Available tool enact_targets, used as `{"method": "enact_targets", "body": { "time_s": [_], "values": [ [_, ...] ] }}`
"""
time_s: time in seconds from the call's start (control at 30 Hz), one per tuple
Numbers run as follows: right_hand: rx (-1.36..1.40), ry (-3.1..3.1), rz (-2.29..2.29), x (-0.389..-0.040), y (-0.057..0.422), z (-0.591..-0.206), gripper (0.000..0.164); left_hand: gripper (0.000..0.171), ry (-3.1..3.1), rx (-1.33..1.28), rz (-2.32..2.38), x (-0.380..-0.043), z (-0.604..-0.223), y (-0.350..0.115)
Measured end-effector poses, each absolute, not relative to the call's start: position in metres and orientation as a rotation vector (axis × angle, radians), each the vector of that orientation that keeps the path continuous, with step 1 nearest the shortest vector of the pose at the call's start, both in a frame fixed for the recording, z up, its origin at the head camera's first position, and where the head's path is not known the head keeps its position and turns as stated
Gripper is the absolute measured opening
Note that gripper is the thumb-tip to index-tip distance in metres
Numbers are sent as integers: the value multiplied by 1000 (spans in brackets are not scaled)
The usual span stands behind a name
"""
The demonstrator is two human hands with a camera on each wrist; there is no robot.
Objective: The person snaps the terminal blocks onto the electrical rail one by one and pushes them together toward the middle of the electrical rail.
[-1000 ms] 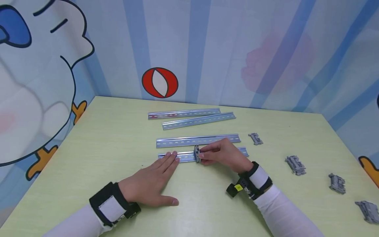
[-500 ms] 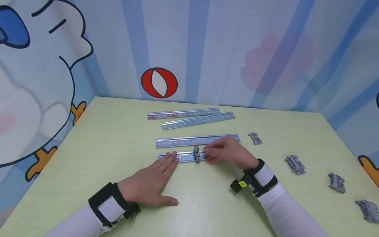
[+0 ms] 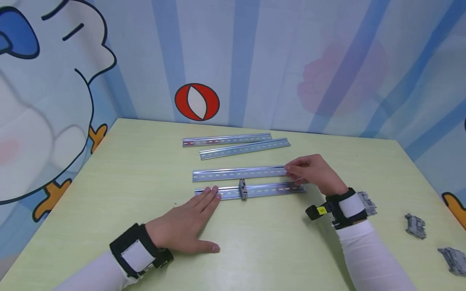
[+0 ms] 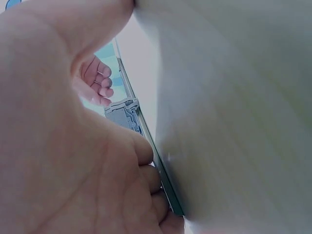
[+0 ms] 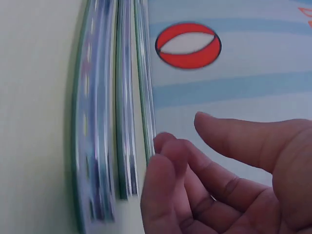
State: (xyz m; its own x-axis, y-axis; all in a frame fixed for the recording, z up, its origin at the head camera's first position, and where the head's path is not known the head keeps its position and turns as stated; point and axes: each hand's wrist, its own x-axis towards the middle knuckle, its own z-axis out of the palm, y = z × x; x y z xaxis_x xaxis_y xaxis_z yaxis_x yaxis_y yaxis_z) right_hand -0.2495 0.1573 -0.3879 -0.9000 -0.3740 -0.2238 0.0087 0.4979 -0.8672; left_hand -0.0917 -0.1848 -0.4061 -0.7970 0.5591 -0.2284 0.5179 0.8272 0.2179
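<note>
Seating the upright terminal block (image 3: pixel 243 190) well, where it stands across the DIN rail (image 3: pixel 269 190) farthest from the table's (image 3: pixel 269 246) far edge, probably calls for the rail pinned flat and the block square. The left hand's (image 3: pixel 183 226) straight fingers rest on that rail's left end; the right hand's (image 3: pixel 316 176) fingers curl loosely, thumb apart, holding nothing. Counted: four rails, one upright block, three visible grey block groups (image 3: pixel 415 226) toward the table's right edge.

rails (image 3: pixel 269 190) look glossy metal; block (image 3: pixel 243 190), matt plastic.
</note>
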Motion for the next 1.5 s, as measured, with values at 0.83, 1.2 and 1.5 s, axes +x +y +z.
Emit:
{"method": "enact_targets", "body": {
  "time_s": [0.83,1.2,1.5],
  "values": [
    [-193,2909,-665,-268,201,-397,47,109,2731,835,200,-92,-405,-185],
    [-204,2891,-663,-264,201,-393,47,109,2717,830,223,-92,-404,-185],
    [-251,2957,-621,-259,200,-383,26,109,2721,835,213,-92,-403,-185]
  ]
}}
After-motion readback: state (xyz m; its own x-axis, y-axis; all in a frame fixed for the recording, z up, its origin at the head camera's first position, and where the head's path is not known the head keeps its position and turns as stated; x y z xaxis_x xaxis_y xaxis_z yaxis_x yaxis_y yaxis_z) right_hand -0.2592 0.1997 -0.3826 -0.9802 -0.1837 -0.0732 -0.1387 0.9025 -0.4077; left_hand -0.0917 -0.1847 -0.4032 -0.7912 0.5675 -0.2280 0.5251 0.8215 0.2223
